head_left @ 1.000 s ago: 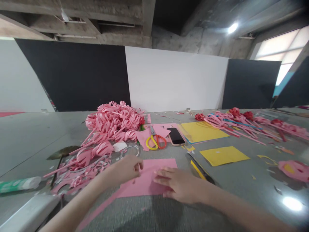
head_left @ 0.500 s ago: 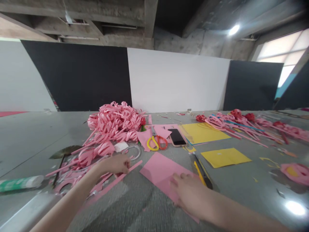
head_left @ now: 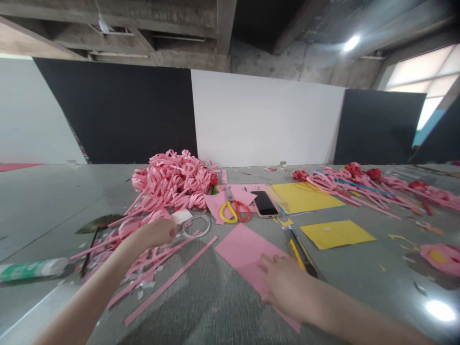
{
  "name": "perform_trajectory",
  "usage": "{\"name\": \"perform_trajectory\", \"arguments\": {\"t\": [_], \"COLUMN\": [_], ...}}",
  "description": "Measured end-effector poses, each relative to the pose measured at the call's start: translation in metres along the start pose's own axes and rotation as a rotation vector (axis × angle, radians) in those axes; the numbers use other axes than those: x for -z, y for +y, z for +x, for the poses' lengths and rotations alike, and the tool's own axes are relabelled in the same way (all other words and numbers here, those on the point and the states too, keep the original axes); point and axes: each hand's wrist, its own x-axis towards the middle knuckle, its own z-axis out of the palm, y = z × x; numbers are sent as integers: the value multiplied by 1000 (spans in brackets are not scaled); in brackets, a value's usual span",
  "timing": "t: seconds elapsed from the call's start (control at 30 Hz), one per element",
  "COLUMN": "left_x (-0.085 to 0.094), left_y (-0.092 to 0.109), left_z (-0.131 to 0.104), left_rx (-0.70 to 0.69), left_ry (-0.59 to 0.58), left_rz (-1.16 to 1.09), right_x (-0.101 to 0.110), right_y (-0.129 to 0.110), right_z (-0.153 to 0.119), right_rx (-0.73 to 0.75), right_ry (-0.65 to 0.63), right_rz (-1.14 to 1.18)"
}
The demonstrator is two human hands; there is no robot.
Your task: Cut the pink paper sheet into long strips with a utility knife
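Note:
My left hand (head_left: 161,233) hovers or rests over the near part of the pink paper heap, its fingers curled closed; whatever they hold, if anything, is hidden. Just to its right lies a roll of clear tape (head_left: 196,226). A narrow pink paper strip (head_left: 172,279) lies loose on the grey table between both hands. My right hand (head_left: 282,282) is spread flat on a pink paper sheet (head_left: 240,247), pressing its right side. Beside that hand is a black and yellow utility knife (head_left: 302,252). Scissors (head_left: 235,211) with yellow and red handles lie beyond the sheet.
A big pile of curled pink paper flowers (head_left: 176,179) stands at the back left. A phone (head_left: 265,203) and yellow paper sheets (head_left: 338,234) lie right of centre. A green and white tube (head_left: 34,270) is at far left. More pink and red paper flowers (head_left: 354,184) lie at right.
My left hand has moved left, off the pink strip, which now lies on the table. My right hand stays on the sheet. The view has shifted slightly.

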Motion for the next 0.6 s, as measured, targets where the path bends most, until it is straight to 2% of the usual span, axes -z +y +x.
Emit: {"name": "perform_trajectory", "arguments": {"t": [0.17,0.37,0.5,0.6], "left_x": [-6,-3,-3,-5], "left_y": [-6,-9,-11,-13], "left_z": [2,9,14,14], "left_rx": [35,156,153,85], "left_ry": [-167,-351,-402,-359], "left_rz": [33,121,200,233], "right_x": [3,4,6,6], "right_y": [0,-2,-2,-2], "right_z": [-1,-3,-3,-2], "right_rx": [14,9,19,23], "right_ry": [-5,-9,-25,-21], "right_rz": [-12,-40,-31,-40]}}
